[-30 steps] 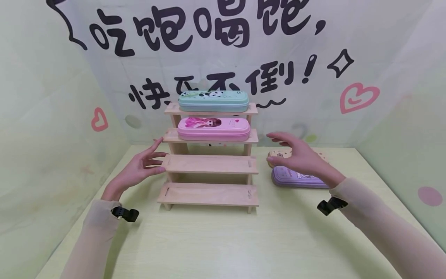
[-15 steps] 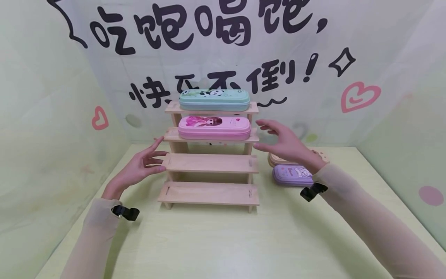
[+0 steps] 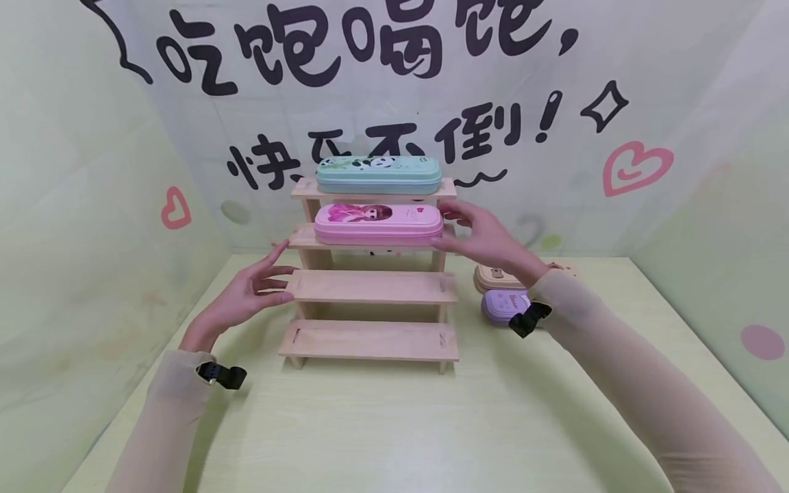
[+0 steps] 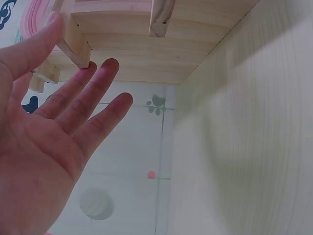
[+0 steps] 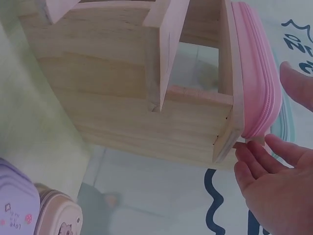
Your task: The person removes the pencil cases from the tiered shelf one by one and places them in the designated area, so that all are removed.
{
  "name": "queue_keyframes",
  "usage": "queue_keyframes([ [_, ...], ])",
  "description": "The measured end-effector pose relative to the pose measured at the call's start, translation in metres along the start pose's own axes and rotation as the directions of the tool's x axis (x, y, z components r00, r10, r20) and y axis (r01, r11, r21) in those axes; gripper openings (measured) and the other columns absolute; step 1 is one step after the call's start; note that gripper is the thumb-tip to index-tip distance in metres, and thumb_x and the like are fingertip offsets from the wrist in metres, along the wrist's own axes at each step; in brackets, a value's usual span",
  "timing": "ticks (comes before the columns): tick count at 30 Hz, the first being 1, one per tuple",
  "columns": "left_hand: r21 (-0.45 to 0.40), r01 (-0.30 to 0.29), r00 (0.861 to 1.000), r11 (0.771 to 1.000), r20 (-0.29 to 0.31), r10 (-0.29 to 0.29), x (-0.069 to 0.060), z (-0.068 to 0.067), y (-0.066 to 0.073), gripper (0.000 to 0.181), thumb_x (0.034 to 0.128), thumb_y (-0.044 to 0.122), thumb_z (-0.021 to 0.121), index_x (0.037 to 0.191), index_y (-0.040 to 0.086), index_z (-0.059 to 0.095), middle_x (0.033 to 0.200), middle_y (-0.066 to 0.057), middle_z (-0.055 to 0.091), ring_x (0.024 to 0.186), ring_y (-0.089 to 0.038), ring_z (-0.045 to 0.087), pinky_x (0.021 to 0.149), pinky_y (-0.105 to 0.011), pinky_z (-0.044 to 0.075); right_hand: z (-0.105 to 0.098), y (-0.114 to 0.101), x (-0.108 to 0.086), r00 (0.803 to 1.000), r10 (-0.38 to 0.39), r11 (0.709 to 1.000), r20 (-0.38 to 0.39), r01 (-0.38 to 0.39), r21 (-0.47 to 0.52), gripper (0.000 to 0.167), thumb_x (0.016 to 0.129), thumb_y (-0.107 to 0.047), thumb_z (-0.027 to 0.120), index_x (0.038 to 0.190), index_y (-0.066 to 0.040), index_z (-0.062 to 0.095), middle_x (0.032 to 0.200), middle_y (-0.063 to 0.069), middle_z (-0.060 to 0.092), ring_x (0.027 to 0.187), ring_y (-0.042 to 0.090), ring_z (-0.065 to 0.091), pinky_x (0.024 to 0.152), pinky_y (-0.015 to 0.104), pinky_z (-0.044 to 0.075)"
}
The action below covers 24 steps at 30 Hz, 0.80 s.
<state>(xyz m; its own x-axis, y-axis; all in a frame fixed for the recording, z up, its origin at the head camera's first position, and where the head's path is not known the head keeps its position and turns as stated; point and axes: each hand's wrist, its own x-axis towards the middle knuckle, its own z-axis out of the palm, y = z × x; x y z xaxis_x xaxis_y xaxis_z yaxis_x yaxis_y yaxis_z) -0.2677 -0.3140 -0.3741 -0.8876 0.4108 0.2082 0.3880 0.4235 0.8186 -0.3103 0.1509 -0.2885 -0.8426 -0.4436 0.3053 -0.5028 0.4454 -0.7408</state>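
A: Your pink case (image 3: 377,236) lies lengthwise on the second board (image 3: 302,237) from the top of the wooden rack (image 3: 317,261), its front side close along the board's front edge. On its left you have a strip of board before the end.

B: At the case's other end is your right hand (image 3: 487,241), thumb and fingers well parted and only gently bent. The fingertips are at that end, with the thumb by the front corner. I can't tell whether your thumb touches, but you have no firm hold on it.

A: Your left hand (image 3: 237,301) has its fingers spread and grasps nothing. Its tips meet the left edges of the second board and the third board (image 3: 372,286), with the palm off the wood.

B: Above, the teal case (image 3: 394,179) sits on the top board (image 3: 300,192), a bit of wood showing at either end.

A: Below, the third board and the lowest board (image 3: 370,340) step out toward you.

B: To your right, the purple case (image 3: 502,305) lies in front of the beige case (image 3: 498,275); your right sleeve (image 3: 573,301) hides part of both. A strip of the counter (image 3: 382,424) separates them from the rack's side.

A: Between your forearms, the counter reaches broadly toward you; behind the rack hangs the lettered wall cloth (image 3: 394,103).
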Motion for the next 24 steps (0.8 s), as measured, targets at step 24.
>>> queue_keyframes([
  [24, 0.008, 0.008, 1.0, 1.0, -0.001, -0.008, -0.0005, 0.0001, -0.0004, 0.1, 0.0971, 0.008, 0.078, 0.169, 0.04, 0.016, 0.154, -0.025, 0.049, 0.128, -0.046, 0.06, 0.095, -0.022, 0.055, 0.0055, -0.0063, 0.0101, 0.995, 0.095, 0.994, -0.022, -0.093, 0.064, 0.062, 0.092, -0.016, 0.083, 0.145, 0.002, 0.055, 0.145, 0.018, 0.058, 0.133, 0.036, 0.056, 0.116, 0.047, 0.042],
])
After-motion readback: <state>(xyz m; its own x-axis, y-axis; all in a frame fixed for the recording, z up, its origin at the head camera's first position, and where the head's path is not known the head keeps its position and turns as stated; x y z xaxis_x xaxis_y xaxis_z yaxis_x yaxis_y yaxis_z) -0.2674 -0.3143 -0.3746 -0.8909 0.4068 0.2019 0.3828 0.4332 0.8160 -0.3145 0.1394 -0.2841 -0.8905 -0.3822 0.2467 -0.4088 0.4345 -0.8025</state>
